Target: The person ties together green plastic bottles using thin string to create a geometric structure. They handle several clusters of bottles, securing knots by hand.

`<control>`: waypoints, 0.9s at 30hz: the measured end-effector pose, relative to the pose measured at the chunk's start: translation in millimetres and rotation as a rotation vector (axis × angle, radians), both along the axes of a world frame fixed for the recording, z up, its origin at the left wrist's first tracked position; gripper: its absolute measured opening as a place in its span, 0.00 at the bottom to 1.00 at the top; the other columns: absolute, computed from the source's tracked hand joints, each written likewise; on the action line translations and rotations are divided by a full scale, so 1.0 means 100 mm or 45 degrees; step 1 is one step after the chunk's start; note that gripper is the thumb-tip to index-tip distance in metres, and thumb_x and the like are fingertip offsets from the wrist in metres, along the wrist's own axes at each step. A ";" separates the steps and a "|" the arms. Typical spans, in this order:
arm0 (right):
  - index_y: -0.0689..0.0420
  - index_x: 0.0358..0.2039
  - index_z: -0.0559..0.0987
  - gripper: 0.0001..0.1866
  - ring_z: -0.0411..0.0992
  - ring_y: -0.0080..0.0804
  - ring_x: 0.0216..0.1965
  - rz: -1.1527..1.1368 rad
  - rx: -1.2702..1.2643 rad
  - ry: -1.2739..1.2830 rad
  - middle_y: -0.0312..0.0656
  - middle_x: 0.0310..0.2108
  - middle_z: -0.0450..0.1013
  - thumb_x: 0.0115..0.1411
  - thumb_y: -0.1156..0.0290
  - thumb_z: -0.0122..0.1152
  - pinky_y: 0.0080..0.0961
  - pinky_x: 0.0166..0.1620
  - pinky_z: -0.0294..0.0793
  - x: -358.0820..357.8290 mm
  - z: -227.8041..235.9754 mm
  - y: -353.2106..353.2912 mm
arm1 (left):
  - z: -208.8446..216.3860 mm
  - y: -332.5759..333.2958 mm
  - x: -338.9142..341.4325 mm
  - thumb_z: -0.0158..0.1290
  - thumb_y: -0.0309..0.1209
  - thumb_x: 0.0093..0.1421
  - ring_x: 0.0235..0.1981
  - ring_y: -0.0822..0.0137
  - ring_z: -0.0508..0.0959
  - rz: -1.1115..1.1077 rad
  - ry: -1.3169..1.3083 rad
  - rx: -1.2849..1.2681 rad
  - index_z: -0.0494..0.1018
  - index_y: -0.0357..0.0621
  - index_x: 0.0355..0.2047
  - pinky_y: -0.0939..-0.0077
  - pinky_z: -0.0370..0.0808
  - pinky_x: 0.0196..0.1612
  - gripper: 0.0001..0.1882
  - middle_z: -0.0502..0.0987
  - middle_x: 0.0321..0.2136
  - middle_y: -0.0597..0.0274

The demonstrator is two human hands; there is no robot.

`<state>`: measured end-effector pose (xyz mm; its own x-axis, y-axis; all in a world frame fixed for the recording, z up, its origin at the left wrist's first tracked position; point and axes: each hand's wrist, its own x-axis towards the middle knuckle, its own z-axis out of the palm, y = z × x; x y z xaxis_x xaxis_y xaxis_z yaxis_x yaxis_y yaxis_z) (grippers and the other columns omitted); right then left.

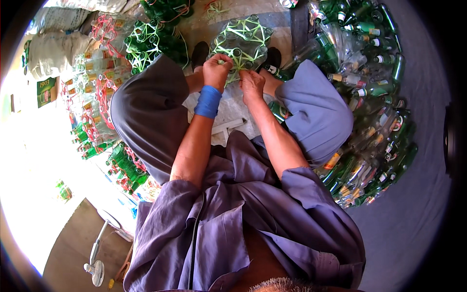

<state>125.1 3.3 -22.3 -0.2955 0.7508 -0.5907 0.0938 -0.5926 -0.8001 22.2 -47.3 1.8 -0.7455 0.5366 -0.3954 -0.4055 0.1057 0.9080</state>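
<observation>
Green bottle bundle [242,41] (yellow-strapped), both hands pinching its strapping [238,62], left hand [217,69], right hand [251,83], green sign [46,91] far left.

Green rectangular carton [46,91] far left; white-and-gold labels [361,92] on loose bottles right.

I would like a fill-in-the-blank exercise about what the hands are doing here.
1. Both hands, left hand and right hand, work on a bundle of green bottles tied with ____ string.
2. The left wrist wears a ____ band.
3. Loose bottles are piled on the person's ____ side.

Missing words: green; blue; right
</observation>
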 end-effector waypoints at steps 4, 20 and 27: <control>0.63 0.19 0.76 0.08 0.59 0.19 0.14 -0.016 -0.025 0.030 0.32 0.12 0.65 0.49 0.72 0.60 0.21 0.18 0.55 0.02 0.01 0.02 | 0.10 0.03 0.05 0.53 0.26 0.48 0.19 0.66 0.76 -0.093 0.596 -0.460 0.79 0.43 0.23 0.72 0.73 0.27 0.05 0.78 0.18 0.57; 0.57 0.21 0.75 0.07 0.62 0.19 0.13 -0.128 -0.376 0.095 0.32 0.15 0.66 0.52 0.69 0.61 0.17 0.15 0.57 0.04 0.24 0.06 | 0.05 -0.07 -0.07 0.57 0.33 0.50 0.26 0.61 0.80 -0.357 0.843 -0.602 0.80 0.39 0.29 0.70 0.74 0.33 0.10 0.80 0.23 0.52; 0.56 0.24 0.76 0.06 0.63 0.20 0.13 -0.089 -0.445 0.095 0.32 0.16 0.67 0.52 0.69 0.63 0.16 0.15 0.56 0.04 0.18 0.10 | -0.02 -0.05 -0.02 0.56 0.29 0.50 0.23 0.67 0.78 -0.201 0.818 -0.575 0.80 0.38 0.28 0.73 0.74 0.30 0.08 0.80 0.22 0.54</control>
<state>128.7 13.1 -4.6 -0.3027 0.5269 -0.7942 -0.0072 -0.8345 -0.5510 20.4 -52.2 -0.1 -0.8298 0.5454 -0.1184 0.2329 0.5312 0.8146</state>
